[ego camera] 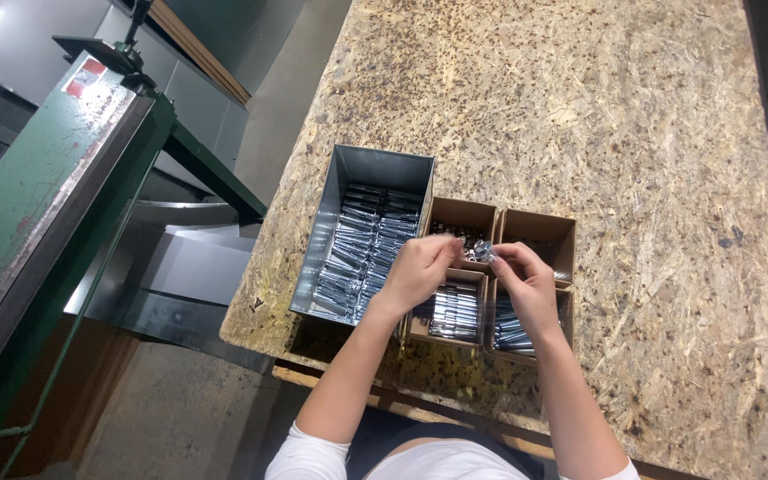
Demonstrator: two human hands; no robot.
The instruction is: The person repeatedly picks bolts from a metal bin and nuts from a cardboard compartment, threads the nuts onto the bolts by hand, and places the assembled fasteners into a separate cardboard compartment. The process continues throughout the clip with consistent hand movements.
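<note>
My left hand (420,269) and my right hand (524,283) meet over a group of small cardboard boxes, pinching one small shiny metal part (482,251) between their fingertips. Under the hands, the near-left cardboard box (452,311) and the near-right cardboard box (508,333) hold rows of shiny metal pieces. The far-left cardboard box (460,216) holds small metal parts, and the far-right cardboard box (544,236) looks dark inside. Left of them stands a grey sheet-metal bin (359,233) filled with rows of metal pieces.
Everything sits near the front edge of a chipboard worktable (597,124). A green metal machine (55,196) with grey sheet-metal parts stands to the left, beyond the table's edge. Concrete floor shows below.
</note>
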